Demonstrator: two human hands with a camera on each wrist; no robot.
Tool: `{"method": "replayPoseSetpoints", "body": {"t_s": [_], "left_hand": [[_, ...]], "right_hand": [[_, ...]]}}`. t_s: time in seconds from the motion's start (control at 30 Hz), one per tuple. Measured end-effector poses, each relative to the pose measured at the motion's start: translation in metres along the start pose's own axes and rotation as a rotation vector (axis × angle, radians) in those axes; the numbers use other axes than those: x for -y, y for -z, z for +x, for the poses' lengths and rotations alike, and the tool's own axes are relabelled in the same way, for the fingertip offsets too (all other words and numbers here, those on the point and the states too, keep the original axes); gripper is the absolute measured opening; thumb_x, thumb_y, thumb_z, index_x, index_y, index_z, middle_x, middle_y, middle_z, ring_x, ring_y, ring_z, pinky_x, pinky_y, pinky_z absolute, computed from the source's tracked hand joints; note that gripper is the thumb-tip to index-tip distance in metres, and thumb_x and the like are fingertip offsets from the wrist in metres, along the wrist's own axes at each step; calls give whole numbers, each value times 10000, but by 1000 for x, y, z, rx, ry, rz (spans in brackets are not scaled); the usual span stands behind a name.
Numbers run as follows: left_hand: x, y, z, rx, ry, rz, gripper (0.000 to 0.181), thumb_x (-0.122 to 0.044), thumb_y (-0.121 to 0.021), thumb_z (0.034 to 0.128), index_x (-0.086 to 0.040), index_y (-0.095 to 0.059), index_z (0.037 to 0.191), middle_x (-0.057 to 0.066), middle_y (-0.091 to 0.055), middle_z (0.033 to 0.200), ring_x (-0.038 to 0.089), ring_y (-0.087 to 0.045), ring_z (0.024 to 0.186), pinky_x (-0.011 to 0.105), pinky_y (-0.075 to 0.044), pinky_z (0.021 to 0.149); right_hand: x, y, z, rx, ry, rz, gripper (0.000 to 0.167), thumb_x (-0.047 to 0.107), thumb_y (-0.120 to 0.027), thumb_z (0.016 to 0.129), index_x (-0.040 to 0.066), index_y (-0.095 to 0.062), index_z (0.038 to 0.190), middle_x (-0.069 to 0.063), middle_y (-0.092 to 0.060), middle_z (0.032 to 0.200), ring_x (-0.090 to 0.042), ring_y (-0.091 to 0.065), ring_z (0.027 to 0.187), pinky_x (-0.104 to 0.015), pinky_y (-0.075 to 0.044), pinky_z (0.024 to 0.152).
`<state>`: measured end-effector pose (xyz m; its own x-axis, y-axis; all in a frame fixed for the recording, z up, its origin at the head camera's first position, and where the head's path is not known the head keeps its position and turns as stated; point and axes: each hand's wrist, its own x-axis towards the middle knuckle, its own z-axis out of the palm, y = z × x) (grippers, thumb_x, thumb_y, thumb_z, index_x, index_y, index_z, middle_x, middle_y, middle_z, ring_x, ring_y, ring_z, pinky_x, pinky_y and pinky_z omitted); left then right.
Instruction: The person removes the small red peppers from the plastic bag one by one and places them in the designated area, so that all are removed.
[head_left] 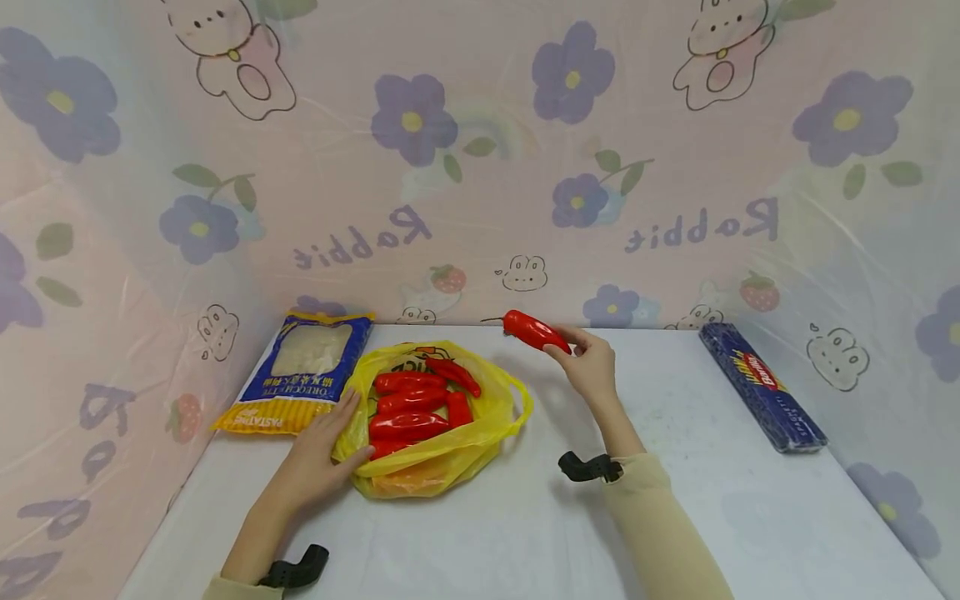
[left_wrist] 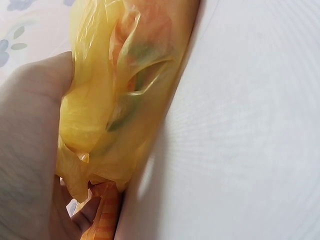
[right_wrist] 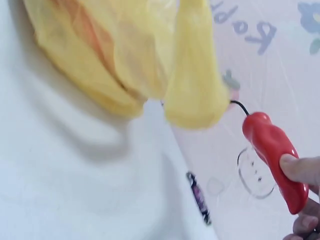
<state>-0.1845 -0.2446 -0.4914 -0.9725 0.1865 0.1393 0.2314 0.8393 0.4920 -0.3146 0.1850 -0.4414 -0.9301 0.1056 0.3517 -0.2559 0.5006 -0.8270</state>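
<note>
A yellow plastic bag (head_left: pixel 480 442) stands on the table with its mouth open, showing several red peppers (head_left: pixel 408 427) inside. The left hand (head_left: pixel 318 454) rests against the bag's left side, thumb and fingers spread along its rim; in the left wrist view the bag (left_wrist: pixel 95 110) lies beside the thumb. To the right of the bag and above the table, the right hand (head_left: pixel 588 367) pinches one red pepper (head_left: pixel 531 329) by its tip, the dark stem pointing left. The right wrist view shows this pepper (right_wrist: pixel 272 155) between thumb and fingers (right_wrist: pixel 300 170).
A blue and yellow pasta packet (head_left: pixel 273 417) lies left of the bag, close to the left hand. At the right side of the white table (head_left: pixel 675 517) lies a long dark blue spaghetti packet (head_left: pixel 761 387). A patterned curtain (head_left: pixel 480 192) surrounds the table's back and sides.
</note>
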Motion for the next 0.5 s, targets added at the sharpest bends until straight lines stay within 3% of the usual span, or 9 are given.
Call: {"method": "replayPoseSetpoints", "body": {"t_s": [0.17,0.3,0.5], "left_hand": [[0,0,0,-2,1,-2,883,-599,-618,1015,-225,-227,1712,76,-203,1773,530,-278,1550,766,-215,1212],[0,-1,0,-1,-4,-7,878,-595,-619,1017,-233,-225,1713,75,-201,1774,530,-275,1552,765,-209,1214],[3,-4,-1,-7,-10,-11,875,-603,-612,1019,-242,-221,1714,69,-197,1775,527,-272,1555,759,-200,1221]], "right_hand": [[-29,4,-4,-151,-134,-8,370,191,-825,942,42,-763,1275,-221,-766,1201,-346,-620,1057,-373,-440,849],[-43,4,-6,-249,-245,-1,368,196,-795,954,26,-752,1278,-259,-756,1191,-369,-608,1100,-399,-419,870],[-55,-4,-7,-321,-345,37,394,225,-758,972,-7,-727,1289,-283,-726,1186,-395,-597,1165,-443,-486,927]]}}
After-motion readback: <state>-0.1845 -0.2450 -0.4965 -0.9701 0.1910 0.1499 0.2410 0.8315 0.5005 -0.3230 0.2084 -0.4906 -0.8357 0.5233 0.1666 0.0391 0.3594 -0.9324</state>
